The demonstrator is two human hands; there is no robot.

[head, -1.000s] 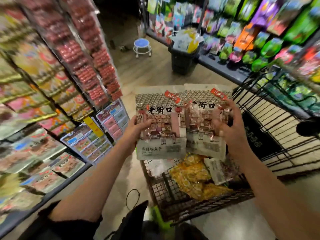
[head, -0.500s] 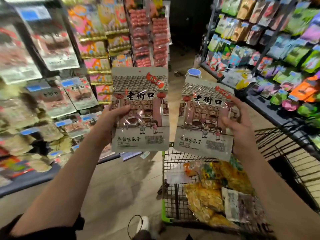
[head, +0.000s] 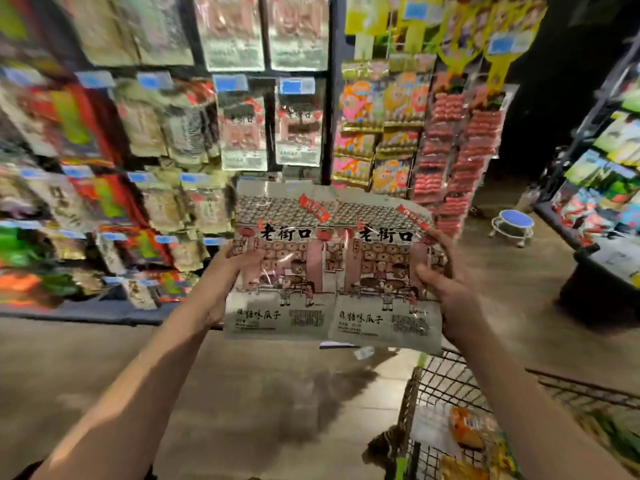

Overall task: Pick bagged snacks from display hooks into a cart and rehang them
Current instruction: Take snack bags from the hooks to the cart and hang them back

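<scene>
Two matching grey snack bags with a tiled-roof drawing and black characters are held up side by side, edges overlapping. My left hand (head: 228,271) grips the left bag (head: 282,271) by its left edge. My right hand (head: 446,285) grips the right bag (head: 381,282) by its right edge. Both bags hang in the air in front of the hook display (head: 270,98), where similar grey bags hang higher up. The wire cart (head: 436,386) sits low at the right with orange snack bags (head: 467,427) inside.
Hooks packed with blurred snack bags fill the left wall (head: 86,168). Red sausage packs (head: 457,150) hang to the right of the display. A blue round stool (head: 512,226) stands on the floor behind. A second shelf (head: 606,202) runs along the far right.
The view swung left to face the hook display. Both hands brought the two bags together until they overlap. The cart slid to the lower right of the view.
</scene>
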